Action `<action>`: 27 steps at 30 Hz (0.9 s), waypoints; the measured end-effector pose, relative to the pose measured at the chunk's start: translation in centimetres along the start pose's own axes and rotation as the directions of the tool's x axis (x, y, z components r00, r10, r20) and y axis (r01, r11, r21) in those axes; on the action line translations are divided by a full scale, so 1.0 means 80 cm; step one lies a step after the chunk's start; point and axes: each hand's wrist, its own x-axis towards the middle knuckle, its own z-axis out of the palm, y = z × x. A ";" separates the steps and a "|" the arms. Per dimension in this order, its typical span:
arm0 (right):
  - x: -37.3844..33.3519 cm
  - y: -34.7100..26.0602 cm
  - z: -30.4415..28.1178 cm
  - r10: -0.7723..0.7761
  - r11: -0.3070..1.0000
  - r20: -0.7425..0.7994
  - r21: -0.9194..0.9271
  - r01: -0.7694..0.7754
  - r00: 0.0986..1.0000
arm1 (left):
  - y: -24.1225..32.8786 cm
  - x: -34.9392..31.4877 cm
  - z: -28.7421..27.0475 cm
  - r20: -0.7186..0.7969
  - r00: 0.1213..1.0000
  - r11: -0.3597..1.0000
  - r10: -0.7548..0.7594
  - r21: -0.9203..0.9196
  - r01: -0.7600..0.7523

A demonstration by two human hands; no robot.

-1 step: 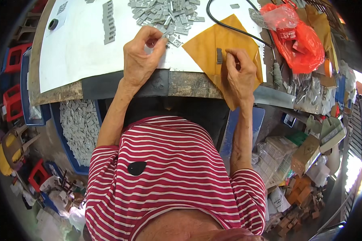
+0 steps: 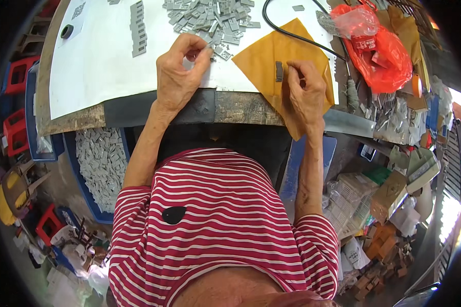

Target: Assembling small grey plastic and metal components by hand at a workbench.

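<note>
My left hand (image 2: 181,71) is closed in a pinch, thumb and forefinger round a small grey piece (image 2: 209,45) that shows only at the fingertips. Just beyond it spreads a heap of flat grey slotted pieces (image 2: 210,23). My right hand (image 2: 307,92) rests over an amber-brown sheet (image 2: 263,53), its fingers drawn together; whatever they hold, if anything, is hidden. Left of those fingertips, a short dark grey part (image 2: 279,71) lies on the sheet. Tiny dark bits (image 2: 213,59) lie close to my left fingertips.
A stepped row of grey pieces (image 2: 138,30) lies on the white tabletop sheet (image 2: 97,61), left of the heap. A black cable (image 2: 267,15) loops over the amber sheet. Red plastic bags (image 2: 386,61) crowd the right. Below left stands a blue bin (image 2: 82,179) full of grey pieces.
</note>
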 end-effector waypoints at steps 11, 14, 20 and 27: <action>0.019 0.008 -0.001 -0.226 0.946 0.242 -0.178 0.272 0.944 | 0.000 -0.008 -0.009 0.004 0.998 0.992 -0.055 -0.112 0.055; 0.021 0.009 -0.002 -0.236 0.915 0.299 -0.251 0.315 0.925 | -0.001 -0.009 -0.007 0.002 1.000 0.994 -0.029 -0.104 0.029; 0.024 0.015 -0.004 -0.309 0.844 0.406 -0.301 0.445 0.860 | 0.004 -0.009 -0.009 0.059 0.998 0.998 -0.012 -0.069 0.016; 0.028 0.018 -0.002 -0.335 0.819 0.449 -0.296 0.492 0.828 | 0.004 -0.009 -0.008 0.059 0.998 0.999 0.004 -0.049 -0.001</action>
